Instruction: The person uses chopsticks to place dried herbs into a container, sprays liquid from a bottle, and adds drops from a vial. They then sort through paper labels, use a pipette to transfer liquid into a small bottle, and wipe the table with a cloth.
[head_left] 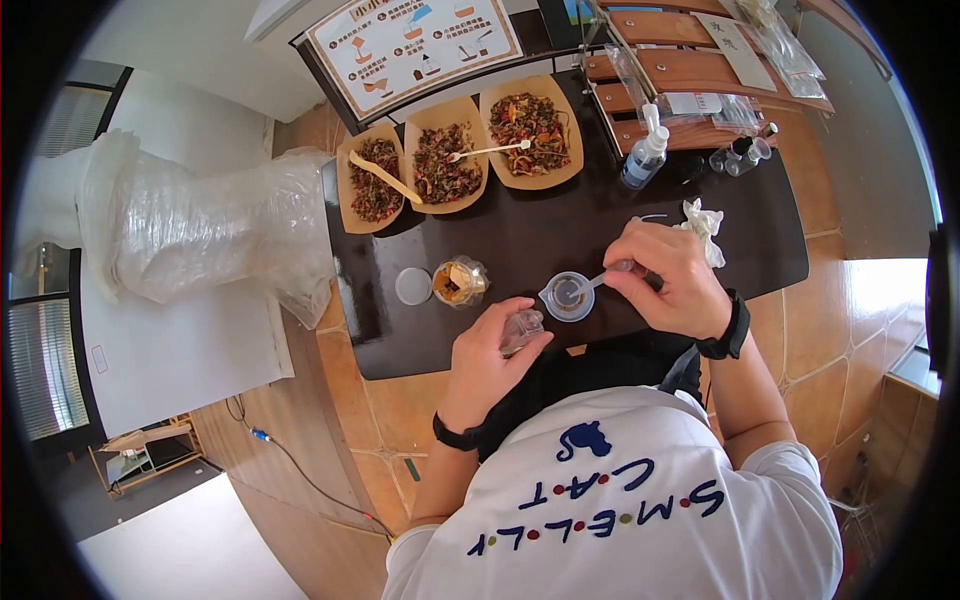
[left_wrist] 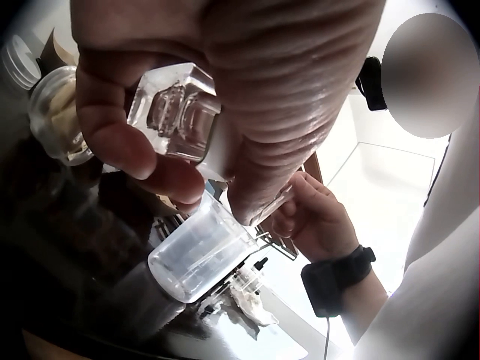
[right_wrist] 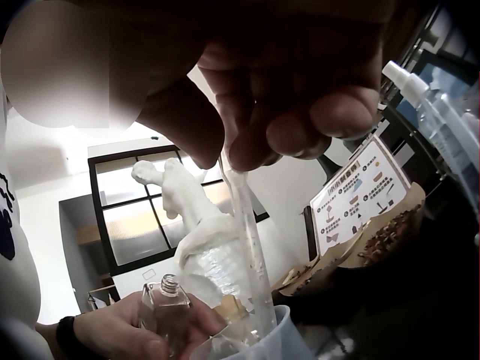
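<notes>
My left hand (head_left: 487,356) holds a small clear glass bottle (head_left: 521,331) with a bare threaded neck (right_wrist: 170,284), at the table's near edge. Between thumb and fingers of my right hand (head_left: 672,277) is a clear plastic dropper (right_wrist: 253,255), its lower end inside a translucent measuring cup (head_left: 570,297). The cup stands on the dark table, just right of the bottle, with a little liquid low inside. Left of it sits an uncapped clear jar (head_left: 460,283) with brown and pale contents, beside a white round lid (head_left: 413,287).
Three paper trays (head_left: 440,205) of dried petals line the back, with a wooden spoon (head_left: 386,178) and a pale stick across them. A pump bottle (head_left: 645,155), small bottles (head_left: 742,157) and crumpled tissue (head_left: 703,230) are at right. Behind stand a wooden rack (head_left: 690,75) and an instruction sign (head_left: 410,45).
</notes>
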